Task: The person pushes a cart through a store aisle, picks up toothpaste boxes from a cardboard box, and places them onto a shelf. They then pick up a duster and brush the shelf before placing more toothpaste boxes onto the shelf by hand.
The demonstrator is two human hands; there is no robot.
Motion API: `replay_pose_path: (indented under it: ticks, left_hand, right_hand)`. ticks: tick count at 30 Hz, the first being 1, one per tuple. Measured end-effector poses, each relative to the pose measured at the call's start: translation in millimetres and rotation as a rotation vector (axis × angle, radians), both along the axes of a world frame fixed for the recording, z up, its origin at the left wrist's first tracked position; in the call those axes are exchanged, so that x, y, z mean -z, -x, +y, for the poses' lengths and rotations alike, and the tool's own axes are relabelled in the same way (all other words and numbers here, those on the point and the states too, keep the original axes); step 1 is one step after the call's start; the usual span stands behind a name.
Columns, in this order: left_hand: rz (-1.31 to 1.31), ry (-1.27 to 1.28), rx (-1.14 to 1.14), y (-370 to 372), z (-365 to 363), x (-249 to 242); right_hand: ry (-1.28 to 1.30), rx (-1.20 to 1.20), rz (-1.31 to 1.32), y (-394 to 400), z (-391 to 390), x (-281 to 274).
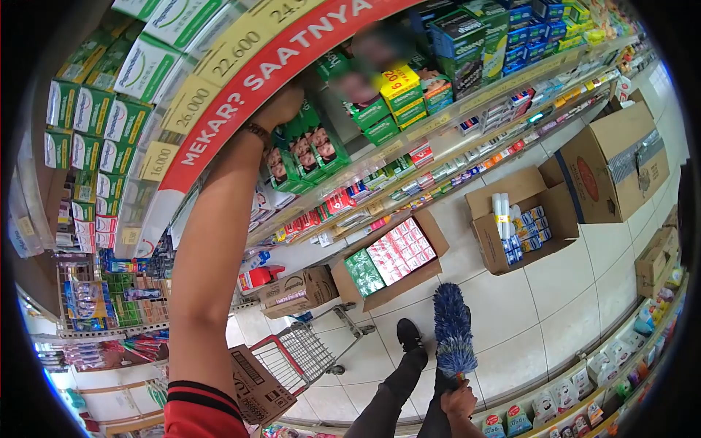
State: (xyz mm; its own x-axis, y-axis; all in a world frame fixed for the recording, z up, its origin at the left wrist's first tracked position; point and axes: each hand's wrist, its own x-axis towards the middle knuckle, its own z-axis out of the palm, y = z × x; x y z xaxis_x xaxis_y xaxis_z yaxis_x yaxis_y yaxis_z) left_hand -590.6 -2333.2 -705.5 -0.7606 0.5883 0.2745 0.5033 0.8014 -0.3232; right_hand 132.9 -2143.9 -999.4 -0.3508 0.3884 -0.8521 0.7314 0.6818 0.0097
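Observation:
My left hand (pixel 281 108) reaches deep into the shelf, at the back of a row of green boxes (pixel 305 150) with faces printed on them. Its fingers are mostly hidden, so I cannot tell whether they grip a box. Beside that row, more green boxes (pixel 369 113) stand around a yellow "20 g" label (pixel 399 82). Low down, my right hand (pixel 458 400) is wrapped round the handle of a blue fluffy duster (pixel 454 328), whose head points away from me over the floor.
Below the shelf sit an open carton (pixel 431 226) of red-white and green boxes, another open carton (pixel 478 219) with blue-white packs, and a tall carton (pixel 621 164). A shopping cart (pixel 296 358) stands at lower left, near a brown carton (pixel 259 390). A red price strip (pixel 219 120) edges the upper shelf.

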Motion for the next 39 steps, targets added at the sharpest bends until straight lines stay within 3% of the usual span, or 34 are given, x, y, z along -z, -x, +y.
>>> replay_pose_path:
  ticks: [1, 3, 4, 5, 7, 8, 10, 11, 13, 16, 19, 23, 32, 39]
  left_hand:
    - [0.001, -0.003, -0.01, -2, -5, -3]
    - [-0.059, -0.318, -0.011, -12, -12, -11]
    - [0.187, -0.267, 0.058, -28, -16, -16]
    - [0.189, -0.262, 0.057, -47, -20, -22]
    - [-0.088, -0.428, -0.239, -82, -19, -37]
    - [-0.086, -0.426, -0.232, -83, -26, -28]
    - [-0.538, -0.874, -0.327, -89, -40, -7]
    - [-0.539, -0.874, -0.331, -94, -43, -8]
    - [-0.792, -1.044, -0.607, -117, -15, -38]
    - [-1.005, -1.256, -0.654, -131, -1, -57]
    - [-1.159, -1.246, -0.643, -135, -5, -54]
    - [-1.072, -1.21, -0.58, -146, 9, -55]
    - [-1.123, -1.316, -0.68, -146, 43, -66]
    - [-1.106, -1.315, -0.688, -129, 29, -59]
  right_hand:
    - [-0.023, -0.018, 0.02, -1, -1, 1]
    - [-0.046, -0.04, 0.032, -6, 2, 0]
    - [-0.035, -0.03, 0.022, -4, 3, -1]
    - [-0.022, -0.015, 0.016, 0, 2, -2]
    - [-0.023, -0.012, 0.019, 3, 3, -3]
    - [-0.032, -0.012, 0.021, 4, 2, -3]
    - [-0.034, -0.003, 0.029, 8, 2, -4]
    - [-0.038, 0.002, 0.036, 9, 2, -6]
    - [-0.045, -0.011, 0.035, 9, 2, -6]
    - [-0.04, -0.017, 0.023, 8, 2, -3]
    - [-0.03, -0.017, 0.024, 8, 0, -3]
    - [-0.043, -0.038, 0.046, 0, 1, 4]
    - [0.008, 0.05, -0.06, 12, 1, -7]
    - [0.011, 0.054, -0.036, 9, 3, -3]
